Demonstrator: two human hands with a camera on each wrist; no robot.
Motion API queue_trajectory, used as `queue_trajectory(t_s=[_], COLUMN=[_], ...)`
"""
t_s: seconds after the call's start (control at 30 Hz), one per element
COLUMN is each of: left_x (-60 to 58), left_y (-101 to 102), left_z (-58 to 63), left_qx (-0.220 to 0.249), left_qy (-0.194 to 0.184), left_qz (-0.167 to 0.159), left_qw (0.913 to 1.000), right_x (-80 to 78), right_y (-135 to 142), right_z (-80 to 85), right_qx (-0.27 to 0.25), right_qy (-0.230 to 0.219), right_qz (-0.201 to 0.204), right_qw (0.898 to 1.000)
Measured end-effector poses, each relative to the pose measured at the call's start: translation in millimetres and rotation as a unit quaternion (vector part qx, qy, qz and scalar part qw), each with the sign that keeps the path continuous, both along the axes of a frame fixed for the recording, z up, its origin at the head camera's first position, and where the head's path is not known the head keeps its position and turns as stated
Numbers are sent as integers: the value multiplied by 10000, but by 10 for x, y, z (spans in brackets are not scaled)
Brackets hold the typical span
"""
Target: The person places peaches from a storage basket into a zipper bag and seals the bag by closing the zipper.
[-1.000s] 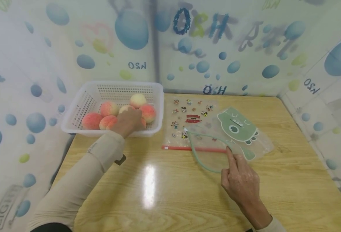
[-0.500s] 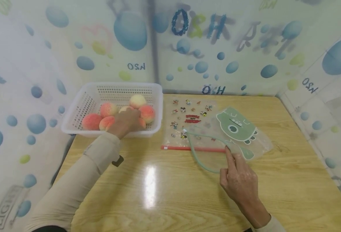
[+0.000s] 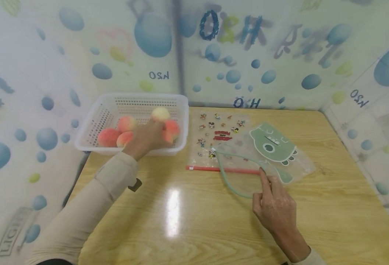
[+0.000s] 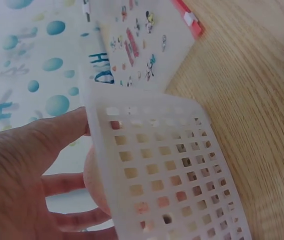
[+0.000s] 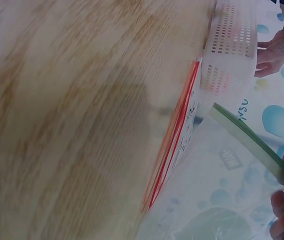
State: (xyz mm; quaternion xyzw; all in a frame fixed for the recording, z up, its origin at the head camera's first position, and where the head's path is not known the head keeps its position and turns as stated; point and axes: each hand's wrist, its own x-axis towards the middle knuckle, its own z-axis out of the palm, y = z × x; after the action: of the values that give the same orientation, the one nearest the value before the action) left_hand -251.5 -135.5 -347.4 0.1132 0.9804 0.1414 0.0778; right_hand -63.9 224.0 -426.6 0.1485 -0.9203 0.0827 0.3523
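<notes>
My left hand (image 3: 148, 136) reaches into a white perforated basket (image 3: 91, 148) and grips a peach. In the left wrist view, its thumb and fingers curl around this peach (image 4: 96, 182), which is partly hidden behind the basket wall. More red and pale-yellow peaches (image 3: 109, 137) lie around the hand. With thumb and bent fingers, my right hand (image 3: 275, 206) pinches the green-edged mouth of a clear zip bag (image 3: 270, 145) printed with a green cartoon dinosaur. The bag's mouth gapes toward the basket, and the right wrist view shows its raised green edge (image 5: 252, 142).
A second clear bag (image 3: 222, 123), with small cartoon figures and a red slider strip (image 3: 202, 168), lies flat beside the basket, partly under the green-edged bag. The wooden table (image 3: 207, 228) meets a printed wall (image 3: 267, 48) at the back.
My left hand has risen slightly among the peaches, and a pale peach beyond its fingers is now covered. My right hand keeps its place on the bag. The head view shifts slightly.
</notes>
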Motion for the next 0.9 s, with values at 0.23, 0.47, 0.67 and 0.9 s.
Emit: queue_trajectory(t_s=[0.23, 0.47, 0.67, 0.9], left_x=[55, 83, 119, 203], left_y=[34, 83, 116, 121], left_z=[39, 59, 90, 40], left_qx=[-45, -85, 25, 135], left_qy=[200, 500, 746, 1093], left_qz=[-91, -224, -233, -247], left_qw=[9997, 9985, 9969, 9936], right_x=[6, 10, 9, -48], right_y=[0, -5, -9, -4], right_z=[-27, -55, -80, -58], right_qx=[-103, -269, -177, -320], right_qy=[-82, -74, -123, 550], right_qz=[-46, -25, -86, 168], right_qw=[9999, 9996, 9997, 9978])
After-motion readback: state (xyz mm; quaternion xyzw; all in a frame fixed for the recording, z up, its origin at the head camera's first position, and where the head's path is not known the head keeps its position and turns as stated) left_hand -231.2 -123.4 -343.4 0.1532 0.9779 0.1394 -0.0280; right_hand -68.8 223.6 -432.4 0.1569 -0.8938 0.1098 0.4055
